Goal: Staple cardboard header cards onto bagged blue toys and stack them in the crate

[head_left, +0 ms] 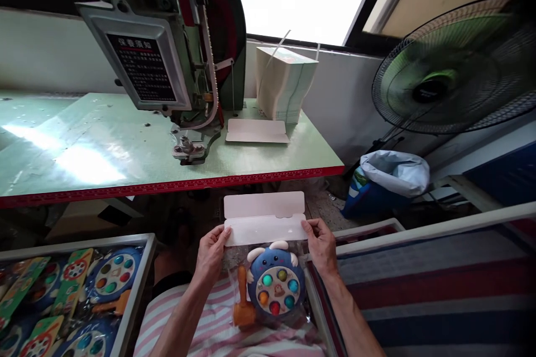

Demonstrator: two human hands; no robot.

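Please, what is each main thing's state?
White creased cardboard card: unfolded, held
Left hand: pinching card
Right hand: pinching card
Blue round toy: bagged, face up
Orange-brown mallet: bagged
White cardboard card on green table: unfolded
Blue-and-white sack: open
Round black-caged fan: unclear whether running

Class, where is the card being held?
In the head view, the white card is just below centre, between left hand and right hand, above a blue toy.

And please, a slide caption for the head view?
Left hand and right hand hold a creased card beside a bagged blue toy.
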